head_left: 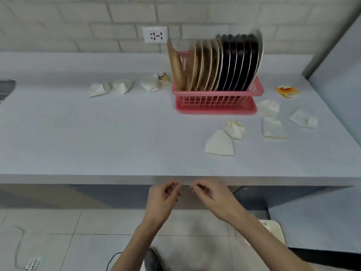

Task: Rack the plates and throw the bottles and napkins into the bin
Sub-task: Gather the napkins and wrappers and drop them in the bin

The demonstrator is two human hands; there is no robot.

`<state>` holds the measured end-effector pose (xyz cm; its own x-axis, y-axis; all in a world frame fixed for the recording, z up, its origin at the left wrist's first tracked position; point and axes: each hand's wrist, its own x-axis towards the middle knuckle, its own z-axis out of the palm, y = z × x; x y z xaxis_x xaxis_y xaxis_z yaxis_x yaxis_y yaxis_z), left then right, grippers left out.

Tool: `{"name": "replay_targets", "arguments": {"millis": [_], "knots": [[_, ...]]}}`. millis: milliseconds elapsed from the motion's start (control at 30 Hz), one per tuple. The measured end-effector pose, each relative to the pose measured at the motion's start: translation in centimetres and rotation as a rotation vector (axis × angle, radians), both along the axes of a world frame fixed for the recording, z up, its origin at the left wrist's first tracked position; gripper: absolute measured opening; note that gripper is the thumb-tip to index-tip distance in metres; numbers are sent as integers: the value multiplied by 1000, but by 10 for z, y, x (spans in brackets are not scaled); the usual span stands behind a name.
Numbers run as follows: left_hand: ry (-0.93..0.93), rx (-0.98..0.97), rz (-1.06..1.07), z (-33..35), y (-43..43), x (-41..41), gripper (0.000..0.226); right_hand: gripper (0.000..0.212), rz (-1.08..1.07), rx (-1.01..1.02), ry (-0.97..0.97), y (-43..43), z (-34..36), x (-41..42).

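Note:
A pink dish rack (214, 103) stands at the back right of the grey counter (97, 137), filled with several tan plates (205, 65) and several dark plates (240, 61) on edge. White crumpled napkins lie left of the rack (150, 83) and in front of it to the right (219, 143). My left hand (164, 200) and my right hand (213, 198) hover below the counter's front edge, close together, fingers loosely curled, holding nothing. A white bin (273, 229) peeks out on the floor at the right, partly hidden by my right arm. No bottles are in view.
A yellow-orange wrapper (288, 91) lies right of the rack, and a small coloured scrap (164, 77) behind the left napkins. A wall socket (155, 35) sits on the brick wall. A floor drain (34, 264) and a cable lie on the tiled floor.

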<state>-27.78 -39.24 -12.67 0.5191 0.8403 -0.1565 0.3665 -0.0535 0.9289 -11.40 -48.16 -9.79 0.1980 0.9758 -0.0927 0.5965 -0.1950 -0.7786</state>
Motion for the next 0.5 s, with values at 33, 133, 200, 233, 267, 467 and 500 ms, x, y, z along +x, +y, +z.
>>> {"name": "replay_targets", "arguments": {"millis": [33,133,200,233,267,467,500], "knots": [[-13,9,16,6,17,-11,18,19,2,12,3,18,6,-9],[-31,36,68,24,68,-41,14,18,-30,47,-8,69,22,-34],[-30,69,60,32,100,-60,15,19,-37,75,-56,100,28,-48],[-30,83,53,36,114,-69,16,20,-19,83,-111,114,30,-55],[-28,99,47,38,128,-77,17,21,13,86,-187,127,32,-62],[63,195,14,34,198,-102,15,22,59,88,-352,187,36,-86],[79,205,14,33,208,-104,15,22,58,94,-364,197,36,-86]]}}
